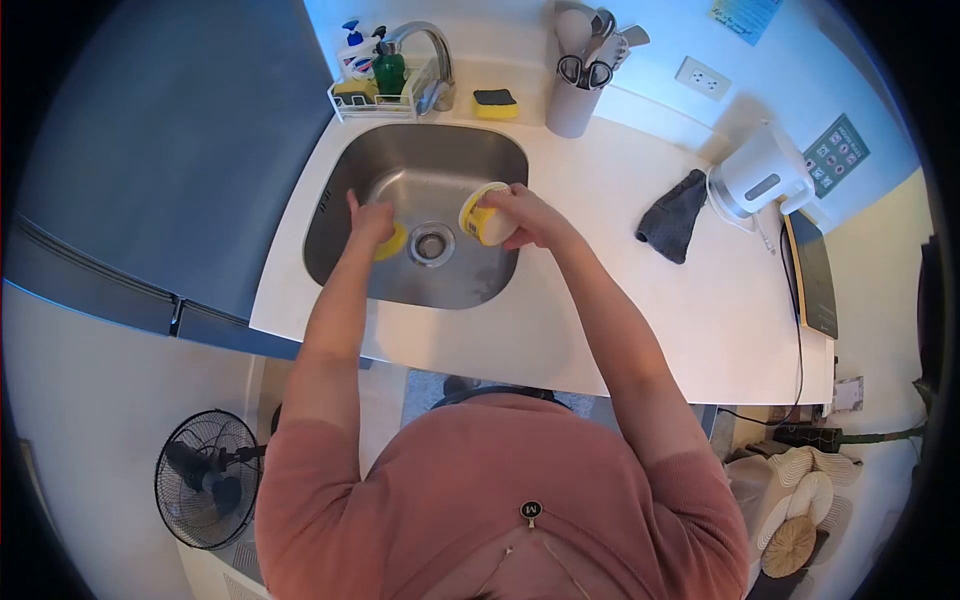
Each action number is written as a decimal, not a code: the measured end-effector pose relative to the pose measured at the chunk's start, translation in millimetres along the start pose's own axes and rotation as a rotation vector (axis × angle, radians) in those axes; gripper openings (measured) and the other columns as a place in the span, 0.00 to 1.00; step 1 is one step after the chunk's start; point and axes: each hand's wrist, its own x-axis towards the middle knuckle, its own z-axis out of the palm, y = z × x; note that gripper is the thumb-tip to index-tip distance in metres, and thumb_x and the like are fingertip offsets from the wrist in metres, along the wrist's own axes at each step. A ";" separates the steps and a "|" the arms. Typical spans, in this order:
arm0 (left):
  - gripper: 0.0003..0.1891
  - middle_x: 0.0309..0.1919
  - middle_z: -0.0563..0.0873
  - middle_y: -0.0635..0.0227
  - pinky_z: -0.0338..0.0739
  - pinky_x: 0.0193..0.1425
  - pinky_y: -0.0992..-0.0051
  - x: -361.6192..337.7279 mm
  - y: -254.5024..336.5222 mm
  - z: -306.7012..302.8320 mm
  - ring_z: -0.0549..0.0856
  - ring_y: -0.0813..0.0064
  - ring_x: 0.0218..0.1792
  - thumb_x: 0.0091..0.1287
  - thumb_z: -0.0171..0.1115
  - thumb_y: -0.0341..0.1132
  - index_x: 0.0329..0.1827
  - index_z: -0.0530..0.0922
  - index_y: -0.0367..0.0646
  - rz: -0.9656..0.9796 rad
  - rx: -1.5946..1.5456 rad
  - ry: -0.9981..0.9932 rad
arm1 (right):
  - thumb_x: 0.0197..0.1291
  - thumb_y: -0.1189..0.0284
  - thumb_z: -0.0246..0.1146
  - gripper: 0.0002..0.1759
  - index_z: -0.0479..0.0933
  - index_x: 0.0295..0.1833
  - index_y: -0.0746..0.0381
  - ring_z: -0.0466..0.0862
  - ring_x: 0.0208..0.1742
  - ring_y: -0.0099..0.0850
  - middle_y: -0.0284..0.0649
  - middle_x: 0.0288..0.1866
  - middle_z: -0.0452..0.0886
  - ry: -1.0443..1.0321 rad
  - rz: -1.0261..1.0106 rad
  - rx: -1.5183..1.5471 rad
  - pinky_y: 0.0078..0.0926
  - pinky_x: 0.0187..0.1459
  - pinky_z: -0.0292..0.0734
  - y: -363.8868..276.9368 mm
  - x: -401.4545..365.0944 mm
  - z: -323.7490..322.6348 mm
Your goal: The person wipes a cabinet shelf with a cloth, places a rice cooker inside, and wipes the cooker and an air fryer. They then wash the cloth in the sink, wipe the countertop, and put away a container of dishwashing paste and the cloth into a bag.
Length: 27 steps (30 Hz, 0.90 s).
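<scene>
Salmon-pink sweater (480, 470) fills the bottom of the view, with a small round clip (531, 512) on the chest. A floor fan (208, 478) stands below to the left. Both bare forearms reach forward over the white worktop (620, 300) into the steel sink (400, 160). The left hand (370, 218) is low in the basin, its grip closed over a yellow sponge (394, 242) that rests on the sink floor just left of the drain (431, 243). The right hand (528, 215) is on the other side of the drain. Its grip wraps from the right around a yellow tub (480, 215), which is held above the basin floor. The tub lies tipped on its side with its long axis running roughly across the sink. One round end faces the drain and the sponge, though I cannot tell whether that end is the mouth or the base. The sponge sits to the tub's left and slightly lower, near it but apart, with only the drain between them. Beyond the basin rise the faucet (425, 45), a wire rack (370, 100) of soap bottles (390, 70), a spare sponge (495, 102) and a utensil holder (570, 108). Farther right, well apart from the sink, lie a grey cloth (672, 218) and a white kettle (760, 180).
</scene>
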 end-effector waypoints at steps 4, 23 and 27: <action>0.09 0.33 0.85 0.57 0.72 0.52 0.66 13.4 -6.0 -4.9 0.84 0.67 0.38 0.55 0.61 0.38 0.33 0.83 0.43 -0.171 -0.511 -0.090 | 0.47 0.52 0.63 0.39 0.58 0.62 0.57 0.79 0.46 0.34 0.43 0.50 0.73 -0.115 -0.037 0.199 0.33 0.43 0.76 -10.5 -10.2 3.1; 0.16 0.46 0.82 0.54 0.71 0.55 0.63 -8.0 36.0 -32.3 0.80 0.55 0.50 0.60 0.57 0.37 0.49 0.76 0.40 -0.184 -0.259 0.137 | 0.43 0.62 0.71 0.46 0.50 0.63 0.62 0.75 0.52 0.40 0.47 0.53 0.70 0.099 -0.108 0.328 0.37 0.53 0.71 15.5 -8.1 -2.8; 0.10 0.45 0.82 0.56 0.72 0.54 0.69 -18.4 96.4 -65.0 0.79 0.56 0.51 0.62 0.54 0.30 0.46 0.75 0.40 0.131 -1.004 0.337 | 0.37 0.68 0.74 0.59 0.40 0.69 0.63 0.74 0.54 0.37 0.45 0.52 0.70 0.312 -0.615 0.057 0.31 0.54 0.71 36.3 -0.4 4.9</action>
